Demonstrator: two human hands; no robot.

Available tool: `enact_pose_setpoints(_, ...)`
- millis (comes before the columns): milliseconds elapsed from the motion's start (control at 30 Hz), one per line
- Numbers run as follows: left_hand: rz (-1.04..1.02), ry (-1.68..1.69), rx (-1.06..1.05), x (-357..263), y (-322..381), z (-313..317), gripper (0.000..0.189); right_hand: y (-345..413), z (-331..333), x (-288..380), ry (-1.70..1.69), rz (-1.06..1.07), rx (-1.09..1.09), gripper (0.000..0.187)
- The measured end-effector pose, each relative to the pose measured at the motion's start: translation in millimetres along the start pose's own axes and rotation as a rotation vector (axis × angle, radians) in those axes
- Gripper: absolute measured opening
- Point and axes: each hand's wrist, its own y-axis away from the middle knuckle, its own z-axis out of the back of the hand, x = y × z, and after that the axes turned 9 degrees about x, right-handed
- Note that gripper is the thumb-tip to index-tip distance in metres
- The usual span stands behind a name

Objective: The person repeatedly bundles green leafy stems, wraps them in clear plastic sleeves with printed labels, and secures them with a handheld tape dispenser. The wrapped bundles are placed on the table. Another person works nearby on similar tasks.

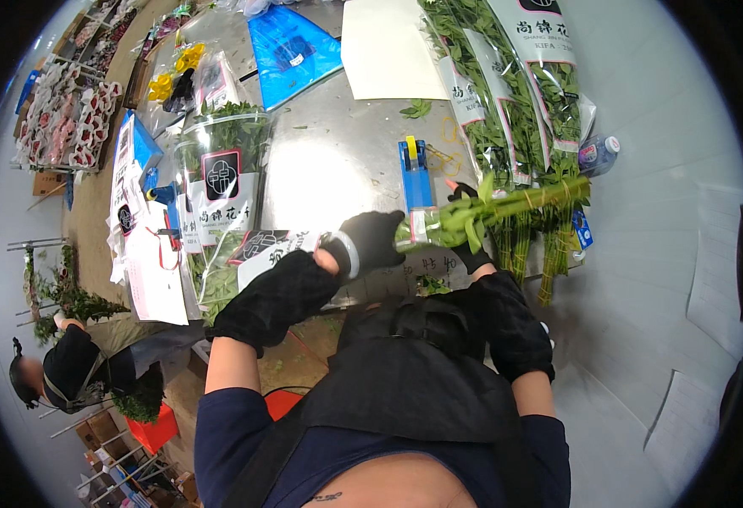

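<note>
Both my hands wear black gloves. My left hand [371,244] is at the printed plastic sleeve of a bunch of green foliage stems [492,213]; the blurred picture does not settle whether its fingers grip it. My right hand [473,247] is closed about the bunch near the stems' lower part, partly hidden behind the leaves. The bunch lies across above the front edge of the metal table [301,140], its bare stem ends pointing right. Just beyond the bunch stands a blue tape dispenser [417,184] with yellow tape. More sleeved bunches [222,171] lie at the left.
Several wrapped bunches [511,95] lie at the right beside a plastic bottle [597,155]. A blue plastic packet [292,54] and a cream sheet [390,51] lie at the back. Papers [155,279] cover the left end. Another person [73,374] is in the aisle at far left.
</note>
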Motion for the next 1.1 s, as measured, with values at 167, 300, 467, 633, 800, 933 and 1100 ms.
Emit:
enact_pose_setpoints(167,-0.086,-0.093,0.032,-17.9,34.8,-18.2,0.056,-5.3,-8.2,31.9,0.651,0.183,0.156,0.046)
enact_pose_setpoints(300,-0.06,-0.038,0.039,-28.4,45.7,-19.1,0.056,40.3,2.6,-25.7,0.616,0.239,0.106,0.023)
enact_pose_setpoints(467,-0.046,-0.035,0.037,-26.4,46.5,-30.7,0.055,43.9,-23.1,-20.8,0.455,0.03,-0.083,0.057)
enact_pose_setpoints(633,-0.109,-0.041,0.057,-27.4,49.7,-39.8,0.057,12.9,-23.7,31.6,0.408,0.108,0.15,0.049)
enact_pose_setpoints(800,-0.062,-0.01,0.038,-22.8,51.9,-39.7,0.053,24.2,-8.0,-19.8,0.461,0.131,0.193,0.03)
enact_pose_setpoints(933,-0.006,0.014,0.047,-16.9,45.5,-42.8,0.048,22.2,-9.7,-29.9,0.422,0.195,0.2,0.028)
enact_pose_setpoints(1100,-0.075,0.018,-0.071,-5.9,43.8,-48.2,0.043,10.1,-6.2,-53.7,0.359,0.334,0.248,0.023)
